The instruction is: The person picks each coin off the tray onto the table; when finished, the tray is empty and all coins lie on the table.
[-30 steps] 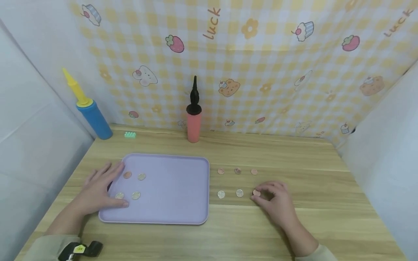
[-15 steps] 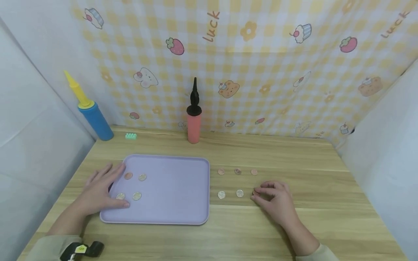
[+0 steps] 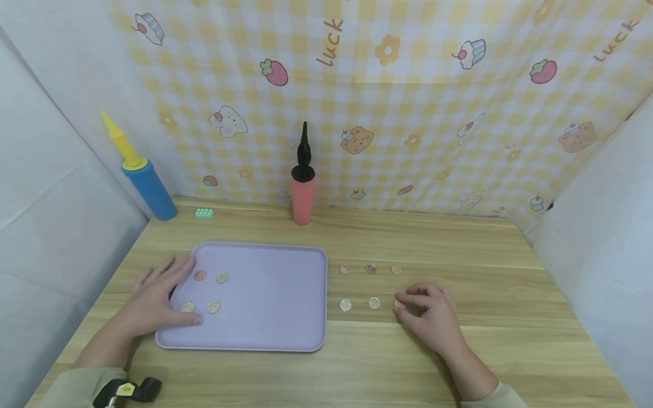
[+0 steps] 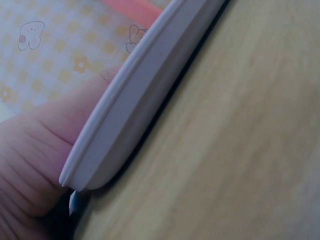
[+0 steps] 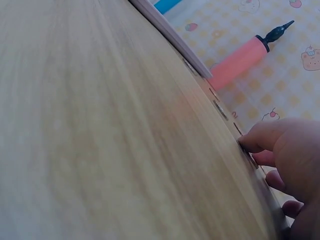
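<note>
A lilac tray (image 3: 270, 294) lies on the table, left of centre. On its left part are two silver coins (image 3: 213, 306) low down, another silver coin (image 3: 221, 277) above, and a copper coin (image 3: 200, 275). My left hand (image 3: 153, 297) spreads over the tray's left edge, thumb on the inside. Right of the tray, my right hand (image 3: 433, 314) pinches a copper coin (image 3: 399, 304) at the tabletop between thumb and index finger; the fingers partly hide it. Beside it lie two silver coins (image 3: 374, 303), with a row of copper coins (image 3: 371, 269) behind.
At the back of the table stand a pink pump (image 3: 302, 201) with a black nozzle and a blue pump (image 3: 153, 192) with a yellow nozzle. A small mint toy brick (image 3: 204, 213) lies between them. A checked cloth (image 3: 408, 113) hangs behind.
My right fingers have shifted slightly on the copper coin, which shows less than a second ago. The left hand and the tray stay in place; the head view has tilted a little.
</note>
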`<state>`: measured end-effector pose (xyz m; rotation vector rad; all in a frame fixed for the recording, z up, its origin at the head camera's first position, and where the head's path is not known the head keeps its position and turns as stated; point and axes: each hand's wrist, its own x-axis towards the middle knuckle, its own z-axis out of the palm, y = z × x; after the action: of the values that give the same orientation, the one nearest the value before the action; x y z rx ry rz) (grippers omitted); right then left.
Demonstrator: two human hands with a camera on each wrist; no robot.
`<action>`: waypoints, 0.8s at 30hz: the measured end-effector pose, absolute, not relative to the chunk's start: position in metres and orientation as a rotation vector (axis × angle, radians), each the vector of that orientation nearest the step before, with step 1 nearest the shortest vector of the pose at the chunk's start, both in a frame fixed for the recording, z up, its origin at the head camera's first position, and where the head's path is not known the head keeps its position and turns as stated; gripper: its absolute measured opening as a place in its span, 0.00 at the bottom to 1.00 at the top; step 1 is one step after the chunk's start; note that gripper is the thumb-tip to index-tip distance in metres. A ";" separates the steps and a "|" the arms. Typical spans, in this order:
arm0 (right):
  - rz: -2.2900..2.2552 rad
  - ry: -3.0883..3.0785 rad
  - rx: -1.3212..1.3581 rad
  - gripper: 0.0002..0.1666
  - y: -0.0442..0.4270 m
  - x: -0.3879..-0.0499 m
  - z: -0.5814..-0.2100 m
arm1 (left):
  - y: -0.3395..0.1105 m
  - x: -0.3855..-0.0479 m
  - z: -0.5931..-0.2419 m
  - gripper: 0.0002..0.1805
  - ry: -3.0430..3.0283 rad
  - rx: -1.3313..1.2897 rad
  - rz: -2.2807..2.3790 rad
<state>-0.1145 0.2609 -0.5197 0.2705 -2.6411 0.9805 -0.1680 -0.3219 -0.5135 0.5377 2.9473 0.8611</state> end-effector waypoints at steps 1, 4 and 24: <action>0.978 -2.639 0.272 0.11 0.261 -0.114 -0.520 | -0.321 -0.168 -0.513 0.73 2.948 0.540 0.861; 0.966 -2.628 0.274 0.10 0.261 -0.114 -0.521 | -0.321 -0.168 -0.514 0.73 2.949 0.548 0.866; 0.799 -2.187 0.524 0.08 0.209 -0.161 -0.527 | -0.323 -0.170 -0.515 0.73 2.967 0.563 0.850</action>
<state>-0.1614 0.2090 -0.5271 0.5240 -2.1869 0.7986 -0.1699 -0.3232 -0.5151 0.5627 2.9670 0.8504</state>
